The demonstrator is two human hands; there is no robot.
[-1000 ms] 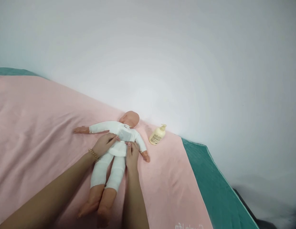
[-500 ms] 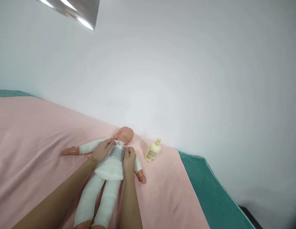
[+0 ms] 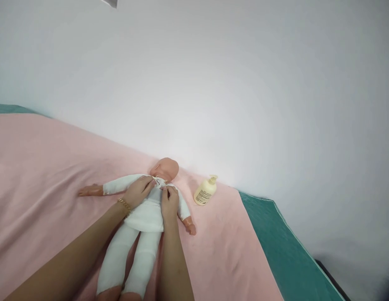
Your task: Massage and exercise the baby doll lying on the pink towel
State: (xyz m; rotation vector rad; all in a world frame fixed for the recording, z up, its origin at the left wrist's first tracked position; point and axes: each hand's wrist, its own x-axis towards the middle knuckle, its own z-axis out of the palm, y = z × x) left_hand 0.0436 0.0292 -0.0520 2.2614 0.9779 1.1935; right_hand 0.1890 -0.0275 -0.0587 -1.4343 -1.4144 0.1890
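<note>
A baby doll (image 3: 147,217) with a bare orange-pink head lies on its back, its trunk, arms and legs covered in white cloth. A pale grey panel (image 3: 154,195) shows on its chest. Around the neck is white cloth (image 3: 160,181) with a dark curved mark. My left hand (image 3: 138,190), a gold chain bracelet on its wrist, is closed in a pinch at one side of this neck cloth. On the other side my right hand (image 3: 170,200) pinches its edge with thumb and forefinger. The fingers partly hide what they grip.
A cream pump bottle (image 3: 205,191) stands to the right of the doll, close to the white wall (image 3: 213,104). Pink cloth (image 3: 226,242) lies under both, over a green surface (image 3: 282,246) that shows at the right and far left.
Both hands stay at the doll's neck, with small finger shifts. The view has tilted a little, so the shiny fixture at the top is almost out of sight.
</note>
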